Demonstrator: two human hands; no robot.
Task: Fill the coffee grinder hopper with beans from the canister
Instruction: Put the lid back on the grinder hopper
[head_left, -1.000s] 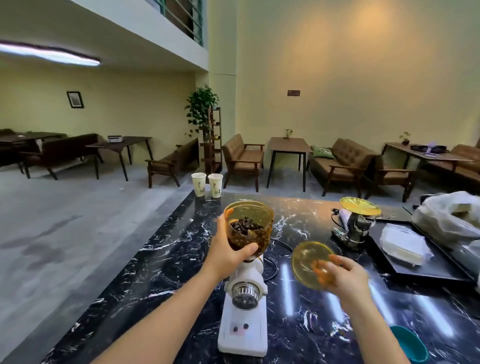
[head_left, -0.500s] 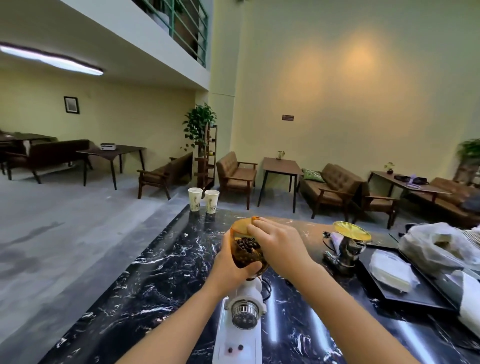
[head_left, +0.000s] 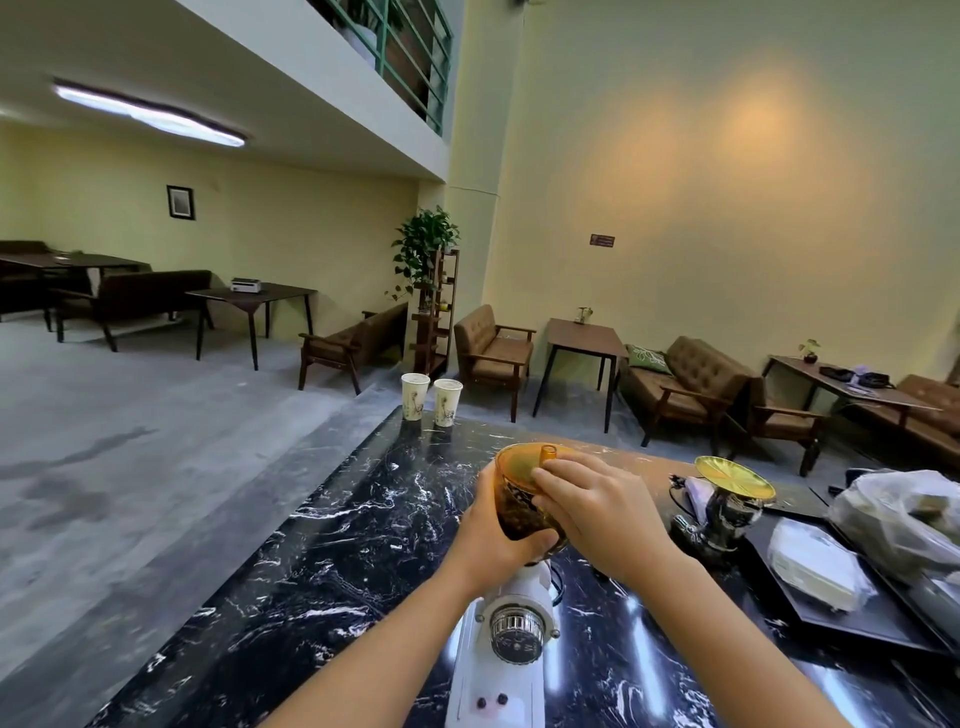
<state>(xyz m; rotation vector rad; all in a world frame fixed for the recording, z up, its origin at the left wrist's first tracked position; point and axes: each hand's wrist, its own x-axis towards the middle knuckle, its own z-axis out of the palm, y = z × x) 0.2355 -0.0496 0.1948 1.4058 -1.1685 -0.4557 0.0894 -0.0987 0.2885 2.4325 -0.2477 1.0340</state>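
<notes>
A white coffee grinder (head_left: 506, 654) stands on the black marble counter (head_left: 332, 561). Its amber see-through hopper (head_left: 517, 506) sits on top and holds dark coffee beans. My left hand (head_left: 493, 535) wraps around the hopper's left side. The amber lid (head_left: 524, 462) with a small knob lies on the hopper's rim. My right hand (head_left: 597, 506) rests on that lid, fingers pressing its right half. No canister can be made out in view.
A second, chrome grinder (head_left: 722, 512) with a yellow lid stands to the right. A black tray (head_left: 852, 608) holds a white packet, with a plastic bag (head_left: 904, 514) beside it. Two paper cups (head_left: 431, 397) stand at the counter's far edge.
One second ago my right hand held the amber lid away to the right of the open hopper. It has since carried the lid over and set it on the hopper. My left hand kept its hold.
</notes>
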